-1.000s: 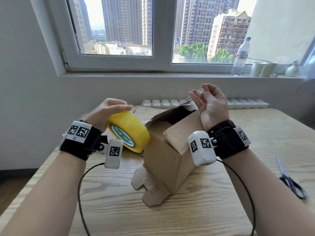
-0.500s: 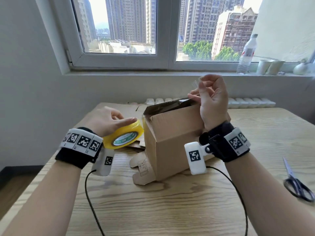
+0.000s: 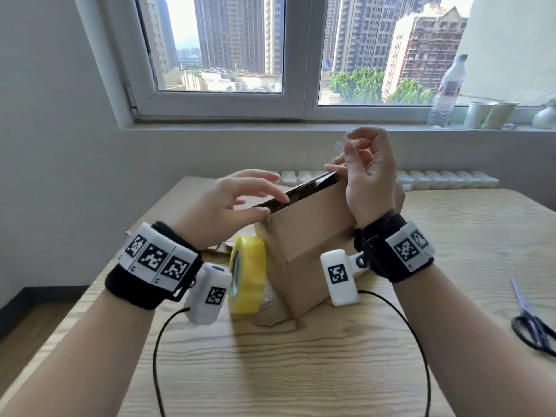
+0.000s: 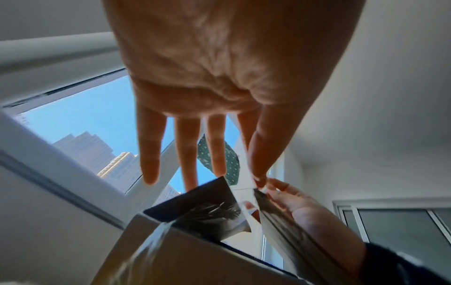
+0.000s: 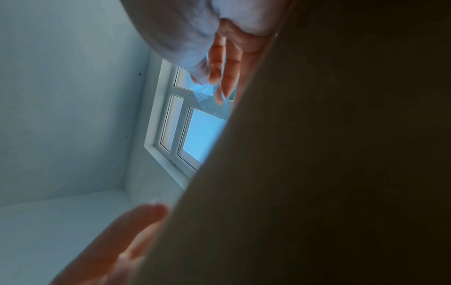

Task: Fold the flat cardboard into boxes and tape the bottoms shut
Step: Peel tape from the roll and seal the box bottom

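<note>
1. Box [image 3: 304,236] stands mid-table [image 3: 301,371], tilted.
2. Tape roll [image 3: 247,275] just left of box, on edge.
3. Scissors [image 3: 532,323] far right on table.
4. Bottle [image 3: 446,91] and cups [image 3: 490,115] on windowsill [image 3: 270,127], behind.

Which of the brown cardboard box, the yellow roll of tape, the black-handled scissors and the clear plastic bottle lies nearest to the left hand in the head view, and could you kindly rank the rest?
From the left hand:
1. Brown cardboard box, under its fingertips.
2. Yellow roll of tape, just below the wrist, beside the box.
3. Black-handled scissors and clear plastic bottle, both far right, on the table edge and the windowsill; too close to call.
</note>
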`<state>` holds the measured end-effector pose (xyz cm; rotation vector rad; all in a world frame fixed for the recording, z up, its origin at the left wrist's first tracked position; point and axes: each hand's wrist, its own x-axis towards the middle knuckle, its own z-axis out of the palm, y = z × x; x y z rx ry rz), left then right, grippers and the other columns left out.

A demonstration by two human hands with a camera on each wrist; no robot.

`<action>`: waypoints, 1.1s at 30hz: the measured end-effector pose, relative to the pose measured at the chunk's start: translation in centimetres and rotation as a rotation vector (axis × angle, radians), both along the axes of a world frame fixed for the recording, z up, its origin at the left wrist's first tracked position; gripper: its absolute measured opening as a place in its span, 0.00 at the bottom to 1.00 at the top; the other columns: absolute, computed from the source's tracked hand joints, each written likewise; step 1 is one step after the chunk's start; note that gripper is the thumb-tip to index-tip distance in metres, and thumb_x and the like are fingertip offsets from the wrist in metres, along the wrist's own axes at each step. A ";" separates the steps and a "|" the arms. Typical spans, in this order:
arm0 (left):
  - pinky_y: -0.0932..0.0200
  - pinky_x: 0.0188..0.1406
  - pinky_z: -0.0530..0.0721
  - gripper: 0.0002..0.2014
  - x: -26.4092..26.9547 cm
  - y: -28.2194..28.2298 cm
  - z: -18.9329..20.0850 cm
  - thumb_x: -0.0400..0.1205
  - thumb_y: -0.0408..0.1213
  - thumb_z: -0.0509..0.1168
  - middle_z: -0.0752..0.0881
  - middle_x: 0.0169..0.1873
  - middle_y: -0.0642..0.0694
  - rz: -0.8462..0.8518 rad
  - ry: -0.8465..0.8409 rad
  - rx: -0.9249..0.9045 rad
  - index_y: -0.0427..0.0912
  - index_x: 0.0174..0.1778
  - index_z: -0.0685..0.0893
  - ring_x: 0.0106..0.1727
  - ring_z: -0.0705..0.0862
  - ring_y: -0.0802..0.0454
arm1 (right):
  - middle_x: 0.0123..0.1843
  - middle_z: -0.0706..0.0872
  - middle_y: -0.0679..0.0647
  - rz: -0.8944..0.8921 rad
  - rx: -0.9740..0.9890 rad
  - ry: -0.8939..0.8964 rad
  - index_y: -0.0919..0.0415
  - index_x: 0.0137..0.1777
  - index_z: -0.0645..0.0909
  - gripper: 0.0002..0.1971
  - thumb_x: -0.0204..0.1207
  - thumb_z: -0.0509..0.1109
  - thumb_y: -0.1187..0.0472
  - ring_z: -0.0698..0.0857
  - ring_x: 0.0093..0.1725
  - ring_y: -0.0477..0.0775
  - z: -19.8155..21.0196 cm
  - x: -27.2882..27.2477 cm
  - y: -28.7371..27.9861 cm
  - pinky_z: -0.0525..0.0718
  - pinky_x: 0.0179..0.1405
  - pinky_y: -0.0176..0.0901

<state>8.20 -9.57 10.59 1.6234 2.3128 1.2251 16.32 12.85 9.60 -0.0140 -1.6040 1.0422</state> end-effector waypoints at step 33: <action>0.57 0.58 0.76 0.23 0.7 1.9 2.5 0.71 0.43 0.53 0.86 0.59 0.63 0.050 -0.274 -0.109 0.58 0.58 0.87 0.61 0.82 0.66 | 0.47 0.83 0.62 0.120 0.391 0.089 0.66 0.60 0.83 0.09 0.82 0.67 0.73 0.87 0.43 0.55 6.3 3.4 -6.8 0.91 0.34 0.44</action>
